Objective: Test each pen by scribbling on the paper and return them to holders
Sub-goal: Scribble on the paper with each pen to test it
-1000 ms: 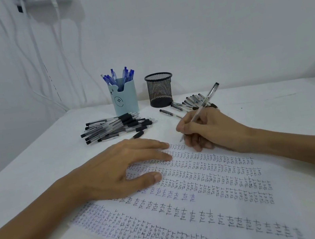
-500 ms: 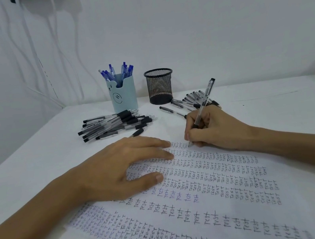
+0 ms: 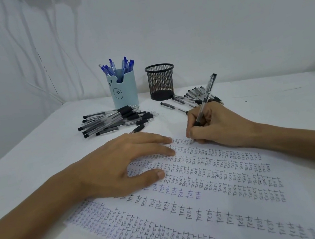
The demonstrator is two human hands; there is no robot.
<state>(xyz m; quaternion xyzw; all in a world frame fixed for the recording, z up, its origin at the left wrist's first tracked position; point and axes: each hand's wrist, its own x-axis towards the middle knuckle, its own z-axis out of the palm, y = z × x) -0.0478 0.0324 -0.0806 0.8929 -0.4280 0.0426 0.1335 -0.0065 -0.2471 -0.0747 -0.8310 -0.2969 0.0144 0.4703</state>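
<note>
White wall surfaces enclose the scene on two sides, with pale cables (image 3: 15, 49) hanging down at the 10 o'clock position. A white table (image 3: 275, 103) carries a sheet of paper (image 3: 218, 203) that runs from the centre toward 5 o'clock and is covered in rows of the handwritten word "TEST" — mostly black, some rows blue or purple. The left hand (image 3: 122, 162) lies flat on the upper left part of the paper, fingers spread and palm down, gripping nothing. The right hand (image 3: 216, 126) is closed in a writing pinch around a clear-barrelled black pen (image 3: 205, 103); the pen tip touches the paper at the top row of writing, and the barrel tilts up toward 1 o'clock. At 11 o'clock from the hands stands a light blue holder (image 3: 123, 91) with a face printed on it, containing blue pens (image 3: 117, 66) standing upright. Just beside it, at 12 o'clock, stands a black mesh holder (image 3: 161, 82); whether it contains anything cannot be told. A pile of black pens (image 3: 115, 120) lies on the table in front of the blue holder. A second group of black pens (image 3: 188, 97) lies at the foot of the mesh holder — partly hidden behind the right hand.
</note>
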